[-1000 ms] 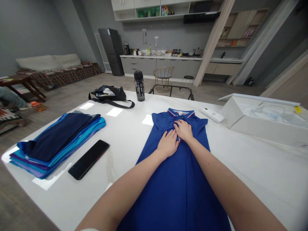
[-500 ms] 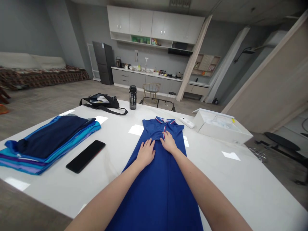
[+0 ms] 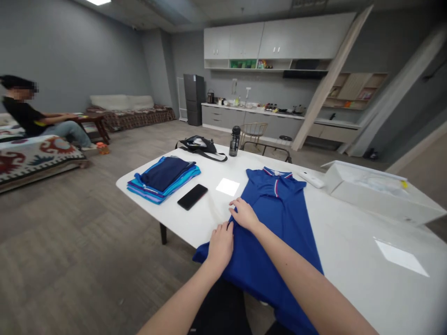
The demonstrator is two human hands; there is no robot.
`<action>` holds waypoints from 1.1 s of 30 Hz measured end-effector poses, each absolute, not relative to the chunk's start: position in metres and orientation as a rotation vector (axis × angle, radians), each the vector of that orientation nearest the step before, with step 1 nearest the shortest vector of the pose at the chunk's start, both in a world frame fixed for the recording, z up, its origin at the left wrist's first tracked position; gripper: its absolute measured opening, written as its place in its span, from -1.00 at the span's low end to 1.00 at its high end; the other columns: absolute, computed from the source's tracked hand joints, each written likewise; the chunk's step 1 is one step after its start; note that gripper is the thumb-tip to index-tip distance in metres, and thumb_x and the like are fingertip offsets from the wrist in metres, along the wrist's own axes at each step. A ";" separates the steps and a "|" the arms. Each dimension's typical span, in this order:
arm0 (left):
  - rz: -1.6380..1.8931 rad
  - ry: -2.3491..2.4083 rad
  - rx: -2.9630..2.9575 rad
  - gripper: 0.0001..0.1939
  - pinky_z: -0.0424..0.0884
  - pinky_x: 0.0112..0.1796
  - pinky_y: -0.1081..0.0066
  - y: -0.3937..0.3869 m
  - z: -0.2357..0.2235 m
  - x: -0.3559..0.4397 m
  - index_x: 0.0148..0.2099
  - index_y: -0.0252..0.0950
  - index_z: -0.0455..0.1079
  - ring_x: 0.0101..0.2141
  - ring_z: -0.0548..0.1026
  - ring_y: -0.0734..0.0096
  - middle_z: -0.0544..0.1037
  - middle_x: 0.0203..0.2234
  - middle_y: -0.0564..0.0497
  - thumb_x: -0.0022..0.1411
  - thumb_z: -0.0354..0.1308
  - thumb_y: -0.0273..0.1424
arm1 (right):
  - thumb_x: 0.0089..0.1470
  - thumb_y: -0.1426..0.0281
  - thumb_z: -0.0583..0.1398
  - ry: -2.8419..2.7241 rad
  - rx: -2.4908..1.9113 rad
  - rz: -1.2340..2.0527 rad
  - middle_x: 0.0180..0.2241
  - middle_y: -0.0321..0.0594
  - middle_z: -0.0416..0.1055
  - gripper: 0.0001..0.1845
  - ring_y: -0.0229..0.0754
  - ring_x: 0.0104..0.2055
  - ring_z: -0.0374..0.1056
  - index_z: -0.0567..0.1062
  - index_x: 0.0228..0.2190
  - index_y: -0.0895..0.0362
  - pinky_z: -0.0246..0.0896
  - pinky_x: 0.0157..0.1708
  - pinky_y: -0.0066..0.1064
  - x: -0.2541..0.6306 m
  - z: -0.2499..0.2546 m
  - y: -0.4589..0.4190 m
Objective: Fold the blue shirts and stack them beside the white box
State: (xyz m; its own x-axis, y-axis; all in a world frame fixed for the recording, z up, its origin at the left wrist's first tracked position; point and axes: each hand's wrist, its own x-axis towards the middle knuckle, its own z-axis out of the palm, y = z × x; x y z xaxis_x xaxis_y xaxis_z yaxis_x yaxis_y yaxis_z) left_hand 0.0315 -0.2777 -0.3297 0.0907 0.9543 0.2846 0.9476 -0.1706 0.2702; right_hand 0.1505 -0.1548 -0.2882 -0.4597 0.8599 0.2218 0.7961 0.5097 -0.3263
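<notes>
A blue short-sleeved polo dress point(image 3: 279, 218) with a striped collar lies front up on the white table, its lower part hanging past the near edge. My left hand point(image 3: 221, 244) is closed on its left side edge, where the cloth bunches. Just above it, my right hand point(image 3: 244, 214) rests on the same edge with fingers apart, fingertips reaching past the cloth. To the left lie a black phone point(image 3: 192, 197) and a stack of folded blue and purple clothes point(image 3: 164, 179).
A black waist bag point(image 3: 199, 144) and a dark bottle point(image 3: 234, 141) stand at the far edge. A white box point(image 3: 377, 200) and a white handheld device point(image 3: 312, 179) are on the right. A person point(image 3: 31, 111) sits far left. A chair point(image 3: 265, 149) stands behind the table.
Both hands have moved from the dress's chest to its left side edge, and the left has closed on the cloth. The hem side has shifted left. My view has turned left, showing a seated person.
</notes>
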 end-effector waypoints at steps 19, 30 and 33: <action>1.188 1.690 1.961 -0.84 0.47 -0.17 0.29 -0.410 -0.308 -0.002 -0.06 -0.18 0.48 -0.27 0.55 0.29 0.63 -0.25 0.01 0.39 0.10 -0.36 | 0.06 0.21 0.27 -1.376 -1.646 1.220 -0.22 -0.15 0.55 -0.22 -0.10 -0.42 0.49 0.12 0.25 -0.01 0.41 -0.53 -0.34 0.135 -0.307 -0.231; 1.289 1.313 2.114 -0.84 0.47 -0.22 0.25 -0.418 -0.318 0.034 -0.08 -0.22 0.50 -0.27 0.47 0.28 0.52 -0.37 -0.04 0.33 0.14 -0.48 | 0.10 0.51 0.20 -0.924 -1.510 1.364 -0.25 -0.13 0.59 -0.41 -0.19 -0.31 0.53 0.37 0.18 0.15 0.46 -0.36 -0.40 0.213 -0.297 -0.157; 1.219 1.192 2.198 -0.69 0.46 -0.18 0.19 -0.424 -0.328 0.041 -0.01 -0.21 0.48 -0.29 0.46 0.28 0.51 -0.36 -0.04 0.28 0.09 -0.60 | 0.06 0.52 0.22 -1.004 -1.457 1.331 -0.25 -0.18 0.60 -0.38 -0.22 -0.36 0.51 0.39 0.18 0.10 0.45 -0.41 -0.44 0.235 -0.302 -0.164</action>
State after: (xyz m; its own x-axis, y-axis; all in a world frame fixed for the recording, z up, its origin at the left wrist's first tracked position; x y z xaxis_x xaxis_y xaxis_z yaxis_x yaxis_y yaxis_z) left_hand 0.0410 -0.4237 -0.3281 0.2724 0.8099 0.5195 0.5013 -0.5803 0.6419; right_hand 0.2348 -0.1643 -0.3024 0.0928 0.9583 -0.2703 -0.0034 -0.2712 -0.9625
